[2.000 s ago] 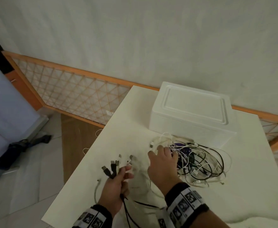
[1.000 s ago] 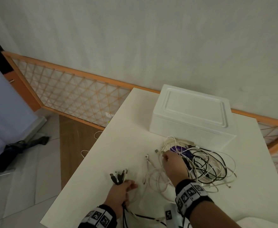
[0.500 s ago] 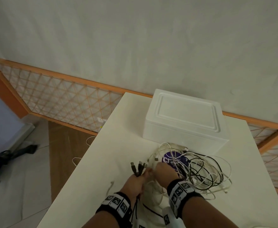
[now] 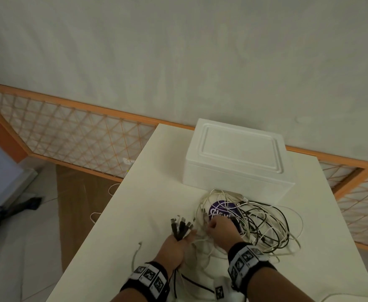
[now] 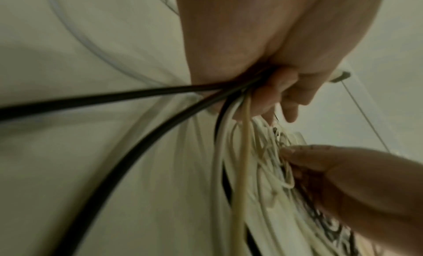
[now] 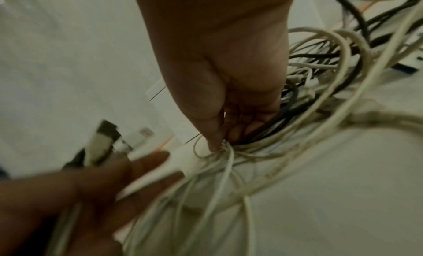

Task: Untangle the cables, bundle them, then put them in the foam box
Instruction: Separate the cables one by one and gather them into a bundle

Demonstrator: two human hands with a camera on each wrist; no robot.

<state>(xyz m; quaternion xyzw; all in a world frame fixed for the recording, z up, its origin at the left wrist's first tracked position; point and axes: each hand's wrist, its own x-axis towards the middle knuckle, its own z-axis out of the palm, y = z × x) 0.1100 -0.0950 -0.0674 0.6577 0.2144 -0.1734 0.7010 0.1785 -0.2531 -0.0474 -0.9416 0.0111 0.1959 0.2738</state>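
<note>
Two hands on white table [image 4: 148, 192]. Left hand [image 4: 174, 247] grips bunch of cable ends, plugs [image 4: 179, 225] fanned above fist. Right hand [image 4: 221, 231] pinches thin white strands at edge of tangled cables [image 4: 263, 223], black and white, just in front of closed foam box [image 4: 237, 158]. Purple disc [image 4: 220, 209] under tangle.

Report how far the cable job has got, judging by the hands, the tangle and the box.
Done: the left hand grips a fan of collected cable ends.
In hand: the right hand pinches thin white strands in the tangle.
Left: most cables lie knotted on the table, nothing is bundled, and the foam box is lidded.
</note>
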